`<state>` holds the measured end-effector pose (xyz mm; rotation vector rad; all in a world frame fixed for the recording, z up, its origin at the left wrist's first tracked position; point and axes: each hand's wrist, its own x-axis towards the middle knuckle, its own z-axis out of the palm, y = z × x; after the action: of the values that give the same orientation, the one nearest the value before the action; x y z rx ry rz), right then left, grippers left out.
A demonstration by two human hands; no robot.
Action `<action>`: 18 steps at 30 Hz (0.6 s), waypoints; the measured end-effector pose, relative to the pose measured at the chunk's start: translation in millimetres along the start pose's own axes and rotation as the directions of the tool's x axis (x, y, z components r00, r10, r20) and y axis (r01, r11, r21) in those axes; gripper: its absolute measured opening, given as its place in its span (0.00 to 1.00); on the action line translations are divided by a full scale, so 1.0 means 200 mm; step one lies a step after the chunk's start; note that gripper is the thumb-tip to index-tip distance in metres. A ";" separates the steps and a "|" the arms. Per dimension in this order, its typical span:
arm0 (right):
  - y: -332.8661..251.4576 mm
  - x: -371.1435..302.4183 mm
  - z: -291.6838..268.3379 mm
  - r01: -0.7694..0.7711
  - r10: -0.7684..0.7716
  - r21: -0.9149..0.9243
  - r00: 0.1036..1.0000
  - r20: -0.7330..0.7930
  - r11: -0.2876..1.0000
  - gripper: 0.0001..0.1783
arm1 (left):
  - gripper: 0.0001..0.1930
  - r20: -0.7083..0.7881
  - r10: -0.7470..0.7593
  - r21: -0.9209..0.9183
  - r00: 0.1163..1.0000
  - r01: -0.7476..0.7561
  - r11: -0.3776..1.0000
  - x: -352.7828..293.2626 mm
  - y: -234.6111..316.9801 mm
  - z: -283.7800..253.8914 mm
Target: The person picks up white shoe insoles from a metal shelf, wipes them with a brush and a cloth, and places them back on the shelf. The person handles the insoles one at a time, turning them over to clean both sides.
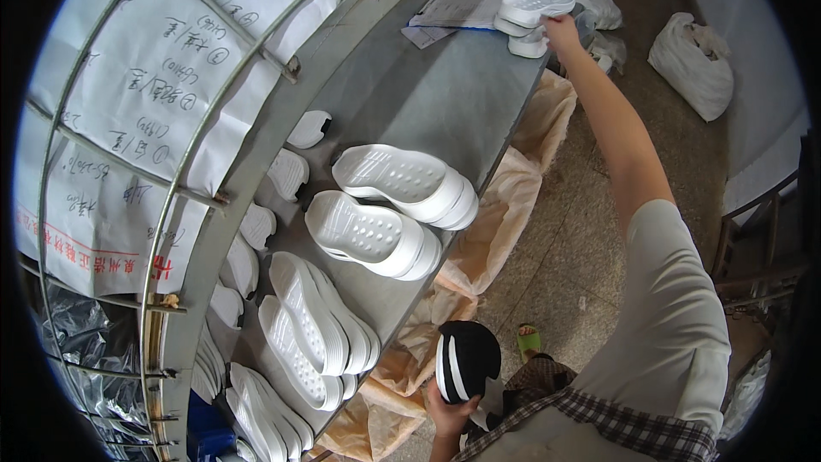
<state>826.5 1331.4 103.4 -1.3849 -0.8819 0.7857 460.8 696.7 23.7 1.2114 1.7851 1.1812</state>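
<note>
Low in the view, close to my body, my left hand (451, 415) is wrapped round black-and-white shoe soles (472, 359) held on edge. My right arm stretches out to the far end of the grey table. There my right hand (562, 34) grips the near edge of a white shoe sole (537, 3) at the top of a small stack; its fingertips are partly hidden. Between the hands, several white soles (402, 180) lie stacked in overlapping pairs along the table (428, 90). More white sole pieces (291, 173) stand along its left side.
Wire mesh (205, 111) with handwritten paper sheets (128, 120) borders the table's left. A clipboard with papers (453, 8) lies near the far soles. Open tan sacks (505, 214) line the table's right edge. A full white bag (693, 64) stands on the floor.
</note>
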 end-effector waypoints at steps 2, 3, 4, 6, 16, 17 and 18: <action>0.07 -0.07 -0.08 0.150 -0.156 -0.074 0.984 -0.085 0.986 0.16 | 0.42 -0.005 0.011 0.038 1.000 -0.011 0.999 0.00 0.02 -0.01; 0.12 -0.15 -0.11 0.201 -0.223 -0.126 0.954 -0.198 0.972 0.18 | 0.42 0.011 -0.008 -0.043 1.000 0.008 0.999 0.00 0.03 -0.02; 0.16 -0.25 -0.18 0.275 -0.307 -0.225 0.944 -0.122 0.935 0.18 | 0.42 0.016 0.015 -0.033 1.000 -0.015 0.999 -0.01 0.04 -0.03; 0.22 -0.56 -0.34 0.339 -0.349 -0.486 0.934 0.074 0.805 0.20 | 0.42 -0.004 0.062 -0.028 0.998 -0.062 0.998 -0.04 0.06 -0.05; 0.48 -2.62 -0.79 0.659 0.275 0.192 -0.536 0.798 0.727 0.15 | 0.46 -0.371 0.167 0.001 0.913 -0.180 0.984 -0.51 0.03 -0.49; 0.49 -2.79 -0.79 0.302 0.063 0.230 -0.719 0.692 0.925 0.14 | 0.46 -0.469 0.112 -0.021 0.876 -0.138 0.990 -0.55 0.04 -0.54; 0.51 -2.99 -0.77 0.305 0.344 -0.164 -0.766 0.544 0.938 0.13 | 0.46 -0.560 0.068 -0.019 0.826 -0.096 0.995 -0.60 0.05 -0.58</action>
<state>682.5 737.7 -32.2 0.0934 -2.8464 2.4177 403.8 550.1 79.8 0.9772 2.1164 1.7570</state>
